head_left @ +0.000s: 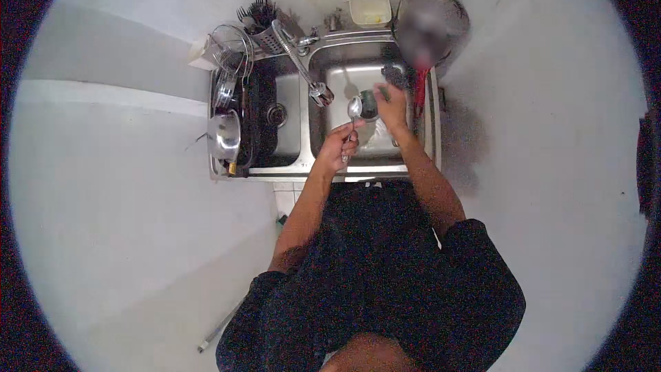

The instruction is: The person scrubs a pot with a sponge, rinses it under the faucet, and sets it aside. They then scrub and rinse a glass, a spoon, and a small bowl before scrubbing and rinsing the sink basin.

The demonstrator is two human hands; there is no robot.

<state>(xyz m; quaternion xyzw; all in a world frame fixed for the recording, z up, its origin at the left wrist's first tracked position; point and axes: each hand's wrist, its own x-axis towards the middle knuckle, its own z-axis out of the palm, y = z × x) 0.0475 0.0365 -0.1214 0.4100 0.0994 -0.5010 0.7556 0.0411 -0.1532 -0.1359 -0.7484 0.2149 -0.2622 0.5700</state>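
Note:
My left hand (pixel 339 147) is closed around the handle of a metal spoon (pixel 355 107), its bowl pointing up and away over the right sink basin (pixel 330 69). Just right of the spoon, my right hand (pixel 394 109) is closed on a dark green scouring pad (pixel 369 105), partly covered by the fingers. Pad and spoon bowl are very close; whether they touch I cannot tell. Past my right hand a dark, rough-looking bundle (pixel 394 76) lies in the basin, its kind unclear. Wet, whitish streaks show on the basin floor below my hands.
A faucet (pixel 296 58) arches over the divider. Left stand a cutlery holder (pixel 270 43) with forks, a wire rack (pixel 231 48) and a metal pot (pixel 224 136). Behind the right basin are a pale plastic tub (pixel 370 9) and a large round pan (pixel 451 17) with a red handle (pixel 421 86).

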